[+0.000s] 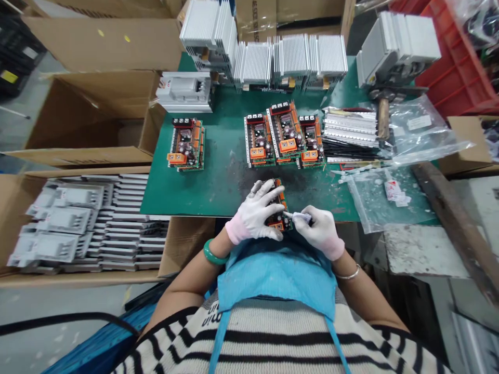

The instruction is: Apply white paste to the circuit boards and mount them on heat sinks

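Note:
A circuit board (277, 221) with orange connectors lies at the table's front edge, partly covered by my left hand (255, 210). That hand wears a white glove; its fingers reach across the board, with the thumb near the lower edge, holding it. My right hand (322, 232), gloved too, is closed around a small white tube-like tool (302, 216). The tool's thin pale tip meets the board's right side; its exact kind is hard to make out. Beyond the hands stand stacked circuit boards (287, 136), and another stack of boards (185, 145) sits to the left.
Finned metal heat sinks (292, 57) line the table's back. To the right are metal strips (349, 130), a hammer (384, 117) and plastic bags (390, 202). Cardboard boxes (97, 117) stand left, one holding grey metal parts (66, 221). A red crate (460, 67) is at back right.

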`<state>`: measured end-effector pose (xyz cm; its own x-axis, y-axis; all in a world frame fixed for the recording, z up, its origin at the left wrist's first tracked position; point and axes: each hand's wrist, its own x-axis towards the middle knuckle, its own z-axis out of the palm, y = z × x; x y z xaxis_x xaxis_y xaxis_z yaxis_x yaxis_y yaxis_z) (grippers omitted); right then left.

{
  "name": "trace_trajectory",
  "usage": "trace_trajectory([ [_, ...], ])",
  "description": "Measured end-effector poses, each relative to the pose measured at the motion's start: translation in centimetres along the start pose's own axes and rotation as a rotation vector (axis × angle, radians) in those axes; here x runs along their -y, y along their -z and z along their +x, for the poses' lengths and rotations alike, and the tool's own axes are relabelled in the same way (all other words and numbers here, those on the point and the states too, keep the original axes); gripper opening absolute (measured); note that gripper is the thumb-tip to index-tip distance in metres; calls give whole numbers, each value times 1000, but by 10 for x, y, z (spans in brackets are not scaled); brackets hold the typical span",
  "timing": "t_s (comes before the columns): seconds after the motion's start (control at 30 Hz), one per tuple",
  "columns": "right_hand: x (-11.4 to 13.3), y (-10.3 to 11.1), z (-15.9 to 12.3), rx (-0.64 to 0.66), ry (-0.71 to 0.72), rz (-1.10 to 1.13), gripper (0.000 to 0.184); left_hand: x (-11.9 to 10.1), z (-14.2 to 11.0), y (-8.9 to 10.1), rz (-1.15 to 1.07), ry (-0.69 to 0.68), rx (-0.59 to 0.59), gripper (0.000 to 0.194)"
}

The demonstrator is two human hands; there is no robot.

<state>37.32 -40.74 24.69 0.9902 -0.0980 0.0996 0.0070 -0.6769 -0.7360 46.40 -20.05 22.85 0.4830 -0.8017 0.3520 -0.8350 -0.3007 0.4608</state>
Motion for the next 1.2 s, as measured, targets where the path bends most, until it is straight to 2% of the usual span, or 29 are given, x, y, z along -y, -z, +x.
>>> trace_trajectory([
  [0.1, -1, -2, 5, 39, -2, -40, 26, 2, 2, -4, -18, 39, 33, 85],
  [0.27, -1, -5, 12, 100, 23, -93, 29, 5, 1, -3, -60, 38, 20, 84],
  [0.5, -4, -7, 15, 93, 48, -50, 30, 0, -16, 0, -51, 82, -127, 80],
  [0.63, -4, -8, 17, 92, 32, -17, 31, -5, -27, -5, -7, 134, -95, 84],
  [0.8, 0, -1, 14, 56, -82, 152, 28, -9, -28, -8, 71, 126, -77, 76],
  [0.9, -1, 8, 4, 34, -195, 292, 28, -9, -25, -6, 103, 113, -68, 67],
  [0.97, -4, 12, -6, 46, -219, 328, 28, -10, -23, -4, 116, 116, -58, 62],
  [1.03, -6, 14, -17, 52, -181, 303, 28, -11, -23, -4, 128, 109, -82, 59],
  [1.2, -9, 8, -37, 6, -11, 171, 30, -18, -28, -10, 131, 84, -268, 45],
])
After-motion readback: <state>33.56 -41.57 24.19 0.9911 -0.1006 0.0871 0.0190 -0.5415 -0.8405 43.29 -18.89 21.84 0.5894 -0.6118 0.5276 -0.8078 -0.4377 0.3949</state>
